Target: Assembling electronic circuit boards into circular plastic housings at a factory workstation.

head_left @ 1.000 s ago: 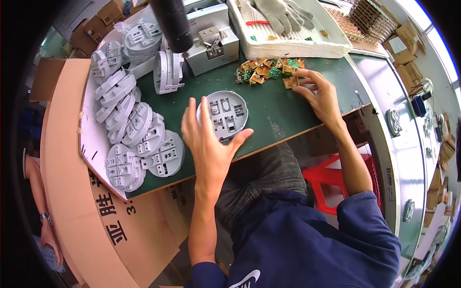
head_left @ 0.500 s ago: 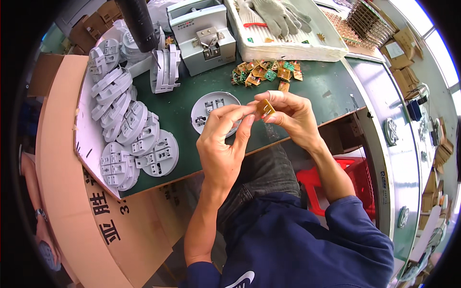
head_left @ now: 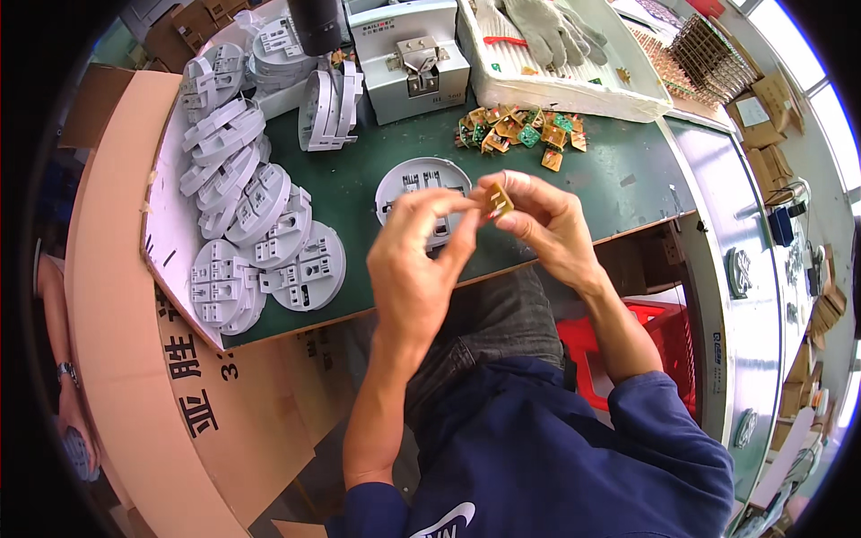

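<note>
A small tan circuit board [head_left: 499, 201] with pale slots is pinched between the thumb and fingers of my right hand [head_left: 549, 224]. A spot of red shows at the board's lower edge. My left hand [head_left: 417, 264] has its thumb and forefinger closed together right at the board's left side; what they grip there is hidden. Beneath my hands on the green bench lies a round light-grey plastic base [head_left: 395, 179] with dark slots, partly covered by my left fingers. Just beyond is a loose heap of small tan and green circuit boards [head_left: 520, 130].
Several round grey bases [head_left: 251, 206] are stacked at the left beside a cardboard sheet [head_left: 117, 269]. A grey machine [head_left: 413, 67] stands at the back, with a white foam tray [head_left: 574, 94] holding gloves [head_left: 543, 31] beside it. Another person's arm [head_left: 63, 359] shows at far left.
The view has shifted, so the bench things sit slightly farther right and higher in the picture. My hands stay together at the circuit board, with the left fingers slightly moved.
</note>
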Action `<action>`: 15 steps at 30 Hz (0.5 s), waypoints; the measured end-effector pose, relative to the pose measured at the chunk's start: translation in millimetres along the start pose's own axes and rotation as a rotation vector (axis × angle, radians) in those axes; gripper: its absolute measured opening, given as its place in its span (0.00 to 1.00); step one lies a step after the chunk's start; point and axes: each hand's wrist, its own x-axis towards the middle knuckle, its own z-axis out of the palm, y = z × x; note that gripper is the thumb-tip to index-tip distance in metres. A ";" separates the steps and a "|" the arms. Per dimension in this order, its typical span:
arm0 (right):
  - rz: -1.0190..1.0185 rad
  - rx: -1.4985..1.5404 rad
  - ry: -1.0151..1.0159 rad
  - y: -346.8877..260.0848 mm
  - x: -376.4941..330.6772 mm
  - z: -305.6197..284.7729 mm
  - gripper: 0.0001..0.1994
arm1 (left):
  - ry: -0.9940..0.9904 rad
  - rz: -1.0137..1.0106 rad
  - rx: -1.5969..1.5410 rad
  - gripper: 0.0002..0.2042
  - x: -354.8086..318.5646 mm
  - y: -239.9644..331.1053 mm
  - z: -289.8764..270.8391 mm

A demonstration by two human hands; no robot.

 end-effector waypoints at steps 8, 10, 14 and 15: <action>0.103 -0.307 0.014 -18.0 29.4 -16.1 0.21 | -0.526 0.086 0.309 0.50 36.1 -46.0 -51.0; 0.158 -0.430 0.028 -13.4 31.7 -14.0 0.20 | -0.514 0.023 0.330 0.49 30.0 -46.3 -43.3; 0.177 -0.444 0.071 -8.3 33.3 -13.3 0.19 | -0.211 0.020 0.702 0.53 -3.1 -25.8 -8.0; 0.171 -0.445 0.070 -8.0 35.1 -13.9 0.19 | -0.209 0.019 0.718 0.57 -9.7 -19.2 -3.8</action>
